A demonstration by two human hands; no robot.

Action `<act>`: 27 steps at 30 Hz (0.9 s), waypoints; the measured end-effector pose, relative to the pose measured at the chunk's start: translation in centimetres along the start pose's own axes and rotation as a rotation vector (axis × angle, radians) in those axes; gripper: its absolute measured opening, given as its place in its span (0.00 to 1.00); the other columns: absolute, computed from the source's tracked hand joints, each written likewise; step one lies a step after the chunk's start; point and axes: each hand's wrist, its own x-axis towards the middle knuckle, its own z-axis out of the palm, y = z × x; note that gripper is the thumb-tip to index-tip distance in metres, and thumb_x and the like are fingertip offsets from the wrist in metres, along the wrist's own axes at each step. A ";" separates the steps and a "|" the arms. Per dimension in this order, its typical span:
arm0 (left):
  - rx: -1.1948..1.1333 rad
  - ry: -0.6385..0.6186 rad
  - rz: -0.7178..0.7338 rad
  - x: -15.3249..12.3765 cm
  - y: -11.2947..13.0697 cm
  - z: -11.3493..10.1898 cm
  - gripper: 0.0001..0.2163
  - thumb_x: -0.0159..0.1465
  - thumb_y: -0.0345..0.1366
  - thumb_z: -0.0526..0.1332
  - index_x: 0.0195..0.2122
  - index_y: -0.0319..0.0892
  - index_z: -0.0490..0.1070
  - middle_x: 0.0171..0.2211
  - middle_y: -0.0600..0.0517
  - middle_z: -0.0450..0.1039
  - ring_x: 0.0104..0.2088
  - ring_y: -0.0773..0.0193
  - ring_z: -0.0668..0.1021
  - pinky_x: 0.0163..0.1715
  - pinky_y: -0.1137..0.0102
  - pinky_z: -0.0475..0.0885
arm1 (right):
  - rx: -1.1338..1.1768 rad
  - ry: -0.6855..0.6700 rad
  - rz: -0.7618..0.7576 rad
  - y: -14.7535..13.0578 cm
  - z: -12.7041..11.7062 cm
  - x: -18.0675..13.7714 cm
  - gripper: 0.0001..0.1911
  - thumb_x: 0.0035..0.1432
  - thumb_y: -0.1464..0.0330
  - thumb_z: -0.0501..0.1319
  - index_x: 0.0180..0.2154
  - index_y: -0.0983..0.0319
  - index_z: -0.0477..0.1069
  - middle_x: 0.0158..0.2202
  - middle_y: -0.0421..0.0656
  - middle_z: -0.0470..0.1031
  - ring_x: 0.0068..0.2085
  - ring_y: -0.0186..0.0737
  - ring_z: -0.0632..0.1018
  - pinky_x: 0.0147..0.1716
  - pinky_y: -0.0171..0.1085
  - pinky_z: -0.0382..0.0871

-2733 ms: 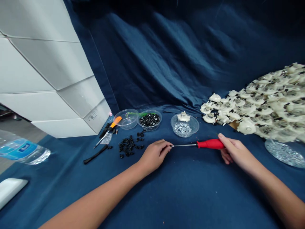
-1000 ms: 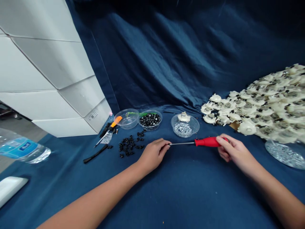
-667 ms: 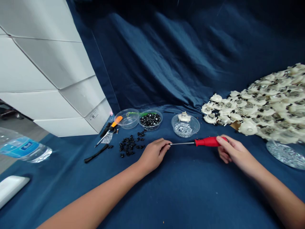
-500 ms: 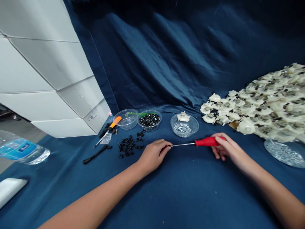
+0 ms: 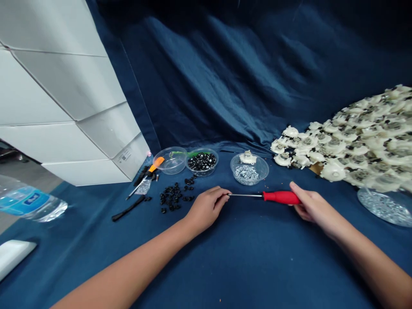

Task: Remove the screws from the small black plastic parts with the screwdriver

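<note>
My left hand [image 5: 209, 207] pinches a tiny dark part between thumb and fingers, mostly hidden by the fingertips. Against it rests the metal tip of a screwdriver [image 5: 280, 197] with a red handle, lying level above the blue cloth. At the handle's butt end is my right hand [image 5: 310, 205], its fingers curled under and behind the handle and its thumb lifted off the top. Left of my left hand lies a loose group of small black parts [image 5: 174, 196]. Beyond the screwdriver stands a clear bowl [image 5: 234, 174] of small silver screws with a cream plastic piece in it.
Another clear bowl [image 5: 202, 173] holds black parts, beside a clear container [image 5: 174, 161]. An orange-handled tool [image 5: 156, 163] and a black strip [image 5: 128, 209] lie left. Cream plastic housings [image 5: 360, 146] are heaped right, near a clear dish [image 5: 384, 208] of screws. White boxes [image 5: 64, 86] and a bottle [image 5: 28, 201] stand left.
My right hand has shifted on the red handle: the thumb has come up off it and the fingers have turned under its end. My left hand has barely moved.
</note>
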 end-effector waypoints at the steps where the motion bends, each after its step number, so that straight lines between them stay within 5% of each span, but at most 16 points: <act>1: 0.001 0.003 -0.003 0.0 -0.1 0.0 0.09 0.78 0.32 0.60 0.52 0.45 0.80 0.43 0.49 0.81 0.41 0.55 0.83 0.46 0.63 0.78 | 0.003 -0.002 0.006 0.0 0.1 0.0 0.29 0.70 0.41 0.60 0.28 0.56 0.67 0.15 0.35 0.63 0.17 0.34 0.61 0.19 0.37 0.51; 6: 0.009 0.030 -0.014 0.1 -0.6 -0.1 0.10 0.80 0.34 0.58 0.53 0.45 0.79 0.42 0.49 0.81 0.41 0.56 0.83 0.46 0.62 0.78 | 0.068 -0.055 -0.043 -0.2 0.7 0.1 0.25 0.62 0.41 0.68 0.44 0.54 0.70 0.25 0.36 0.75 0.23 0.38 0.71 0.21 0.36 0.57; 11: 0.028 0.011 0.036 0.2 -1.1 -0.5 0.11 0.80 0.35 0.57 0.53 0.45 0.80 0.42 0.49 0.81 0.42 0.55 0.83 0.45 0.63 0.77 | 0.007 -0.034 -0.029 0.3 0.9 0.5 0.29 0.69 0.40 0.61 0.28 0.56 0.68 0.13 0.33 0.62 0.16 0.34 0.63 0.20 0.38 0.56; 16: 0.047 0.027 0.075 0.1 -1.2 -0.8 0.11 0.81 0.37 0.57 0.54 0.46 0.79 0.42 0.48 0.81 0.43 0.55 0.83 0.46 0.64 0.76 | 0.059 -0.040 -0.065 0.4 1.2 0.5 0.26 0.63 0.40 0.68 0.37 0.55 0.71 0.19 0.33 0.72 0.18 0.36 0.70 0.19 0.36 0.58; 21: 0.035 0.049 0.118 0.2 -0.5 -0.6 0.10 0.78 0.40 0.60 0.51 0.47 0.82 0.42 0.46 0.83 0.45 0.51 0.83 0.49 0.61 0.77 | 0.143 0.018 -0.065 0.3 1.6 0.6 0.29 0.63 0.39 0.67 0.30 0.57 0.70 0.13 0.30 0.60 0.13 0.32 0.61 0.17 0.36 0.52; 24: -0.020 0.125 0.092 0.5 0.6 -1.5 0.08 0.76 0.40 0.63 0.46 0.46 0.82 0.43 0.47 0.83 0.45 0.52 0.84 0.48 0.61 0.78 | 0.236 0.080 -0.098 0.1 1.9 0.6 0.29 0.62 0.39 0.68 0.28 0.56 0.68 0.14 0.30 0.59 0.15 0.31 0.61 0.18 0.36 0.54; 27: -0.118 0.327 0.009 0.4 2.2 -4.8 0.13 0.80 0.41 0.56 0.44 0.43 0.78 0.46 0.45 0.81 0.39 0.56 0.83 0.36 0.65 0.80 | 0.316 0.122 -0.128 -0.3 1.9 0.3 0.29 0.63 0.38 0.67 0.29 0.55 0.67 0.14 0.30 0.59 0.16 0.32 0.62 0.18 0.36 0.53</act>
